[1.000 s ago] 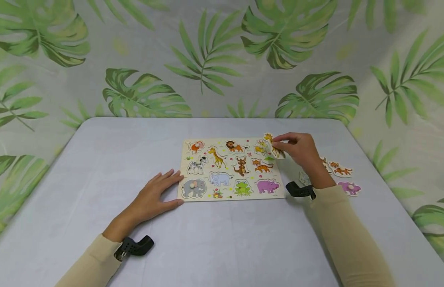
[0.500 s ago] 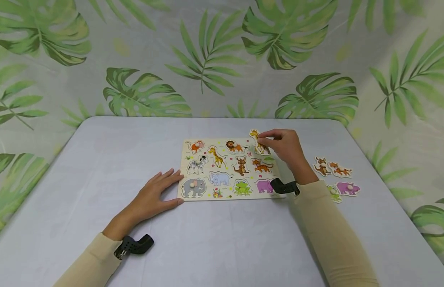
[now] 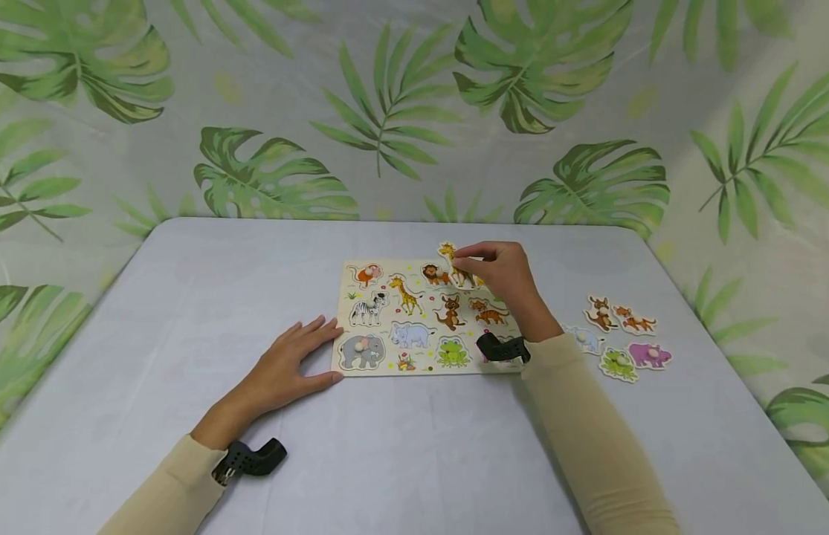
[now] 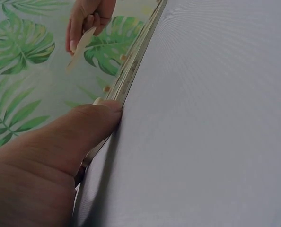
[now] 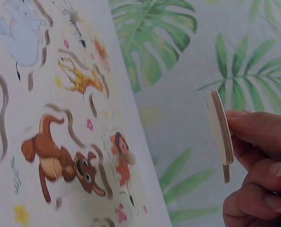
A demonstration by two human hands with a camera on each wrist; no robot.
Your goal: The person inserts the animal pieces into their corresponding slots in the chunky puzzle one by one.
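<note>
Raised over the top edge of the puzzle board (image 3: 414,372), the right hand (image 3: 497,271) pinches a giraffe piece (image 3: 462,277) between thumb and fingers. In the right wrist view that piece (image 5: 219,130) appears edge-on in the fingers (image 5: 261,137), apart from the board (image 5: 145,189). The giraffe recess (image 3: 406,293) lies left of the held piece. At the board's left edge rests the left hand (image 3: 280,371), fingers spread, thumb and fingertips touching the edge. The left wrist view shows its thumb (image 4: 79,130) against the board's side.
Right of the board lie loose pieces: a kangaroo (image 3: 600,313), a tiger (image 3: 635,320), a hippo (image 3: 650,355), a frog (image 3: 618,363) and a light-blue elephant (image 3: 587,339) partly behind the right sleeve. Knobbed lion (image 3: 435,275), monkey (image 3: 365,276) and grey elephant (image 3: 362,351) pieces sit in the board.
The right hand has carried the giraffe piece leftward along the board's top edge, from its right corner to near the lion. More loose pieces show at the right. The left hand stays put.
</note>
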